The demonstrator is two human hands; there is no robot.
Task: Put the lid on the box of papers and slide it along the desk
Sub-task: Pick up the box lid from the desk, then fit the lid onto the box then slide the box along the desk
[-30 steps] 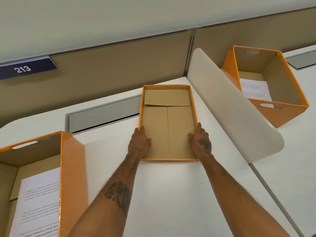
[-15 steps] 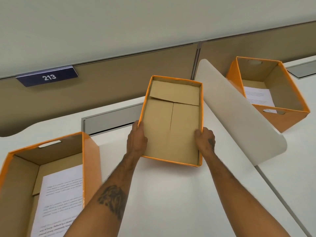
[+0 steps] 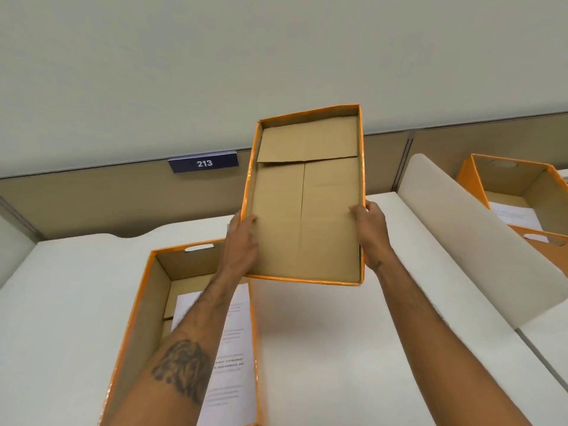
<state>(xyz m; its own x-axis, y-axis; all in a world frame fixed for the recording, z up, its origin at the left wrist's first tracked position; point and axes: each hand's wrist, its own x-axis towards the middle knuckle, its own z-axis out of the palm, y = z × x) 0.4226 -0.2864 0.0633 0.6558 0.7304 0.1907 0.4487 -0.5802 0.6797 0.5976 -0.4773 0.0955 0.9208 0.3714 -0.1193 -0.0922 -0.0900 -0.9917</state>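
The orange lid is in the air above the desk, tilted up so its brown cardboard inside faces me. My left hand grips its left rim and my right hand grips its right rim, thumbs inside. Below and to the left stands the open orange box with printed papers lying in it; my left forearm crosses over it. The lid's near edge hangs just above and to the right of the box's far right corner.
A white curved divider panel stands to the right. Behind it sits a second open orange box with papers. A brown partition with a "213" sign runs along the back of the white desk.
Both hands have lifted the lid off the desk and tipped it up toward me. My view has swung left, so the box of papers now sits nearer the centre.
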